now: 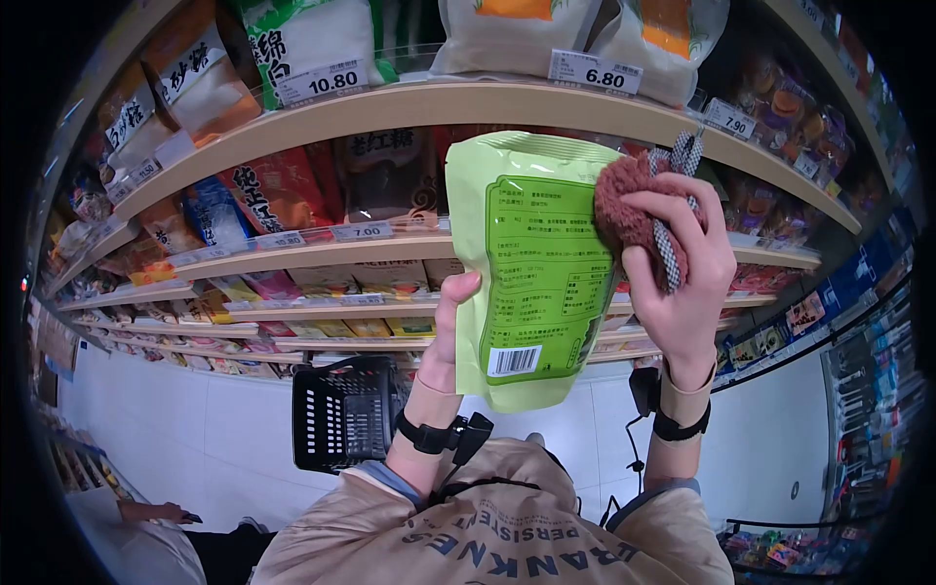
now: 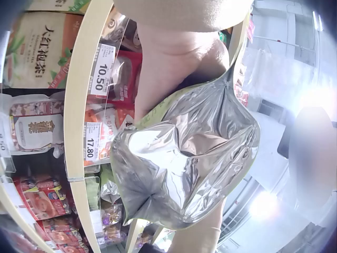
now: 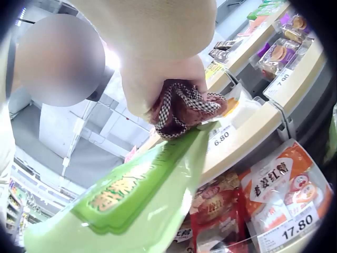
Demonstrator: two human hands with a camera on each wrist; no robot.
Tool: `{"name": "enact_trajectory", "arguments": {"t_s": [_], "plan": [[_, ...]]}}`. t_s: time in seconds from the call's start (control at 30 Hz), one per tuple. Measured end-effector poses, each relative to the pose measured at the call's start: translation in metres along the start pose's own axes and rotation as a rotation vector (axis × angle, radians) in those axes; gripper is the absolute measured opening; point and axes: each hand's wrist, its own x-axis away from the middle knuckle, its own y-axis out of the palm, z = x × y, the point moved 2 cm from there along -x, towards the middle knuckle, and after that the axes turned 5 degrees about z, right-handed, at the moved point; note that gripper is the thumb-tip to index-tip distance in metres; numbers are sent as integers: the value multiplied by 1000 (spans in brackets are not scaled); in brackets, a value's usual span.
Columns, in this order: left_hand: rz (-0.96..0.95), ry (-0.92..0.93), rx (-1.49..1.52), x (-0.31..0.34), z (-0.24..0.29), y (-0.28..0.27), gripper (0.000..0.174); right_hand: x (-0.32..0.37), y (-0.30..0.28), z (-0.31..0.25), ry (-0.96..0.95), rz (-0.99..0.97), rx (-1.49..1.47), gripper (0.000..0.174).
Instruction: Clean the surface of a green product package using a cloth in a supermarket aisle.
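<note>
A light green stand-up pouch (image 1: 531, 263) with a printed label and barcode is held up before the shelves. My left hand (image 1: 454, 322) grips its lower left edge, thumb on the back face. My right hand (image 1: 682, 263) clutches a brown fuzzy cloth (image 1: 629, 205) with a checkered trim and presses it against the pouch's upper right edge. In the left wrist view the pouch's silver bottom gusset (image 2: 184, 163) fills the middle. In the right wrist view the cloth (image 3: 181, 108) sits bunched in my fingers above the green pouch (image 3: 137, 200).
Wooden shelves (image 1: 468, 102) carry bagged goods with price tags such as 10.80 (image 1: 327, 83) and 6.80 (image 1: 597, 73). A black shopping basket (image 1: 346, 414) hangs at my left forearm. Another person's hand (image 1: 156, 510) shows at lower left.
</note>
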Motion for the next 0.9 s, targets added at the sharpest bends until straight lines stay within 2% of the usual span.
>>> {"name": "enact_trajectory", "arguments": {"t_s": [0.03, 0.1, 0.23, 0.33, 0.43, 0.5, 0.67, 0.77, 0.83, 0.9], "plan": [[89, -24, -114, 1, -1, -3, 77, -5, 1, -4, -1, 2, -1, 34], [54, -24, -125, 0, -4, 2, 75, -15, 7, -19, -74, -55, -26, 38], [192, -3, -285, 5, -4, 16, 75, -25, 22, -46, -108, -162, -243, 46], [164, 18, -228, 7, -1, 9, 73, -28, 24, -44, -126, -166, -181, 48], [156, 42, -157, 10, 3, 3, 71, -28, 18, -30, -75, -119, -58, 41], [-7, 46, 83, 10, 6, 4, 69, -25, 15, -15, -50, -42, -5, 34], [-12, 109, 112, 8, 9, 3, 68, -10, 9, -14, 121, -11, -54, 32], [-33, 101, 106, 5, 8, 11, 68, 1, 15, -33, -22, -80, -40, 37], [-47, 79, 97, 4, 5, 15, 69, 4, 22, -53, -49, -140, -136, 43], [-131, 132, 132, 0, -1, 20, 70, 9, 32, -68, -121, -170, -210, 46]]}}
